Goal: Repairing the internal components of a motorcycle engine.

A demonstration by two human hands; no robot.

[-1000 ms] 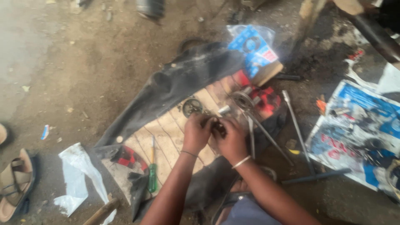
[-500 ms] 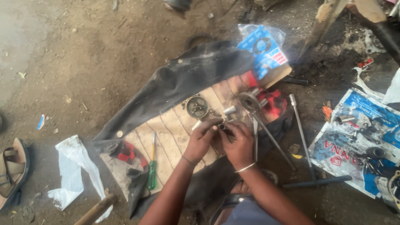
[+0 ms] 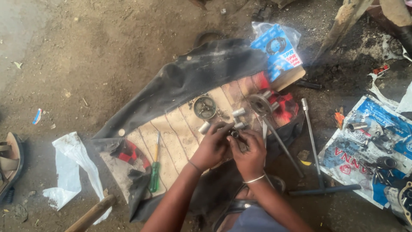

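Crouching over a worn cloth (image 3: 171,129) spread on the dirt floor, a person works with both hands pressed close together above its right half. The left hand (image 3: 211,148) and the right hand (image 3: 250,152) meet around a small dark metal part (image 3: 234,133), fingers curled in and pinched on it from either side, fingertips nearly touching; most of the part is hidden by the fingers, so its shape cannot be told. A thin band circles each wrist. Just beyond the fingertips, two short metal sleeves (image 3: 238,112) lie on the cloth, and a third (image 3: 204,127) lies beside the left hand. A round metal cup (image 3: 204,107) with small bits inside sits a little farther up. To the right, a flanged metal shaft (image 3: 274,133) slants across the cloth's edge, and a long T-handled wrench (image 3: 315,150) lies on the ground beside it. A green-handled screwdriver (image 3: 155,169) lies on the cloth, left of the forearms. A blue packet (image 3: 277,49) sits at the top of the cloth, a white plastic bag (image 3: 71,165) lies well to the left, and a printed sheet (image 3: 369,146) with small parts on it lies at far right.
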